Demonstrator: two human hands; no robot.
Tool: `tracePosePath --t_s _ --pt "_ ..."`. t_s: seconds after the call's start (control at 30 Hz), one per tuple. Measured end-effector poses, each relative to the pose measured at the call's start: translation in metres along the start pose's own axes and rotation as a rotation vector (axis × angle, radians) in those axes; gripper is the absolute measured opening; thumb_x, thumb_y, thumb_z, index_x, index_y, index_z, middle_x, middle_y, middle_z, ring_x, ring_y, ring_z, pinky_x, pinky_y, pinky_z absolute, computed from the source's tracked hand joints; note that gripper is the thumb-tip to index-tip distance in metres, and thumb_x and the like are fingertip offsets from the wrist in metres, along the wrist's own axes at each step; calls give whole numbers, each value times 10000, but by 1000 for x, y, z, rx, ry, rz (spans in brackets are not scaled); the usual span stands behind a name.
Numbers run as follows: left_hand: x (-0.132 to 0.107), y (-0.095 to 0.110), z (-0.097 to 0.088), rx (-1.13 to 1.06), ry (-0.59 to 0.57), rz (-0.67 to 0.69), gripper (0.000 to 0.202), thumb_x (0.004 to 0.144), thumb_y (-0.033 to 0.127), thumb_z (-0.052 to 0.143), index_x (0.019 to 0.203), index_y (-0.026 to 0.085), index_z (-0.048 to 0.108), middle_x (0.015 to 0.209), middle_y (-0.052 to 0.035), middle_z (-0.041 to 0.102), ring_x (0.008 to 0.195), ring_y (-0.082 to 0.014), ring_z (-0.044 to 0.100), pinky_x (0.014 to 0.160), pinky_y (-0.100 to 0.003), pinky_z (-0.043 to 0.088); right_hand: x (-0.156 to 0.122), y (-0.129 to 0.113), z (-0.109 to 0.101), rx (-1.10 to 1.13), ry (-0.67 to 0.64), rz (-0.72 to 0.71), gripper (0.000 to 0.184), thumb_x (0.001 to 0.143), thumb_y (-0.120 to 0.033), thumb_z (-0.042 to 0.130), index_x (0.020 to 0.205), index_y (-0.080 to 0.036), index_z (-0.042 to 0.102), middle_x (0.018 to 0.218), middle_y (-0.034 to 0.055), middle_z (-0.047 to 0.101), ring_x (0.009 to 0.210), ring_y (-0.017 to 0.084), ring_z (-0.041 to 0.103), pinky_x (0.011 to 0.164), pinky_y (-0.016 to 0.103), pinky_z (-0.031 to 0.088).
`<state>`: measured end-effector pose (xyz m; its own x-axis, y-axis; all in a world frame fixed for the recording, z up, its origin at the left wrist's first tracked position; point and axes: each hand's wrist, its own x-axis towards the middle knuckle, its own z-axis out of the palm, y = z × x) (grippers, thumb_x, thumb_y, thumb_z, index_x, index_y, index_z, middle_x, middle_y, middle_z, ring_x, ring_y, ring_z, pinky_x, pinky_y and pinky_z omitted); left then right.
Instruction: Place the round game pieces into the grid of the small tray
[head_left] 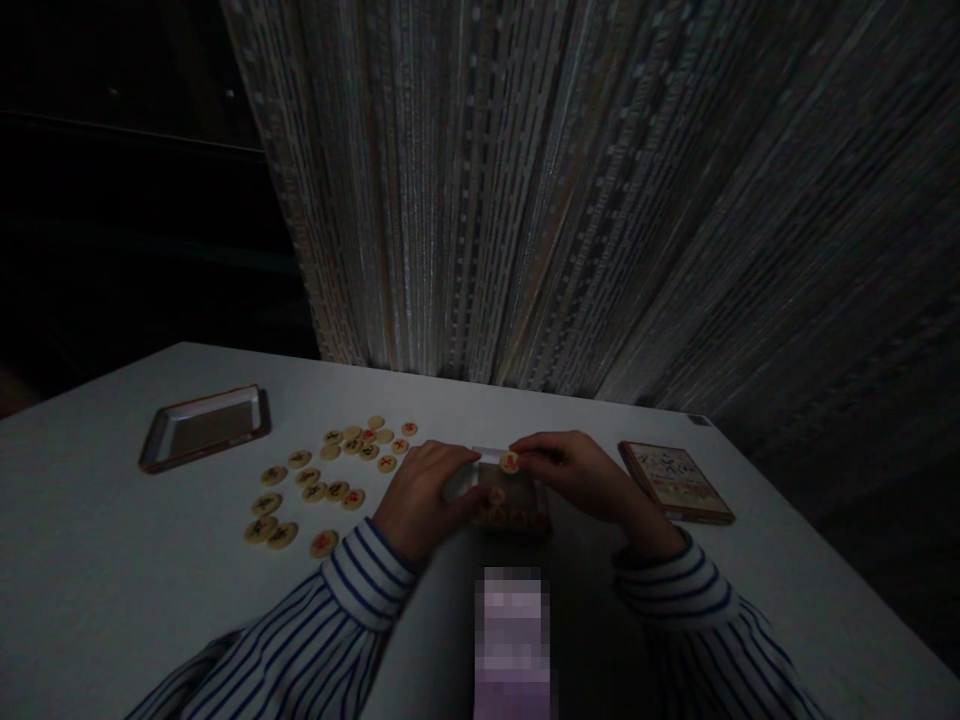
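Just in front of me is a small open box, with several round xiangqi pieces lying along its near side. My right hand pinches one xiangqi piece with a red character over the box, between thumb and fingertips. At the box's left wall, my left hand holds on with thumb and fingers, partly hiding that side. Left of this hand, more xiangqi pieces lie scattered on the white table; some show black characters, others red, and a few touch or overlap.
A shallow, empty tray-like lid rests at the back left. To the right lies a flat box with a printed picture. Behind the table's far edge hangs a string curtain. The room is dim.
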<state>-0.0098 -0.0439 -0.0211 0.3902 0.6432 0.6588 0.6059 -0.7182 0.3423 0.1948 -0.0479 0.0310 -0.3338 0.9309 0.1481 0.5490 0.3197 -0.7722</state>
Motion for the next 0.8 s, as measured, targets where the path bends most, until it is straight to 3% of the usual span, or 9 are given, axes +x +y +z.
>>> tracePosePath --t_s 0.47,0.8 --pt "-3 -4 3 52 -180 -49 207 762 297 599 919 173 647 870 -74 688 809 -226 601 707 -373 463 2 12 -2 -483 -92 4 263 810 -225 459 906 -202 703 879 48 715 799 186 641 686 272 450" --pt "-7 -7 6 60 -330 -30 353 693 305 667 1023 187 633 1002 -90 669 896 -255 590 751 -408 472 2 20 4 -621 -179 85 292 805 -219 435 954 -236 686 883 42 709 794 186 636 656 271 430"
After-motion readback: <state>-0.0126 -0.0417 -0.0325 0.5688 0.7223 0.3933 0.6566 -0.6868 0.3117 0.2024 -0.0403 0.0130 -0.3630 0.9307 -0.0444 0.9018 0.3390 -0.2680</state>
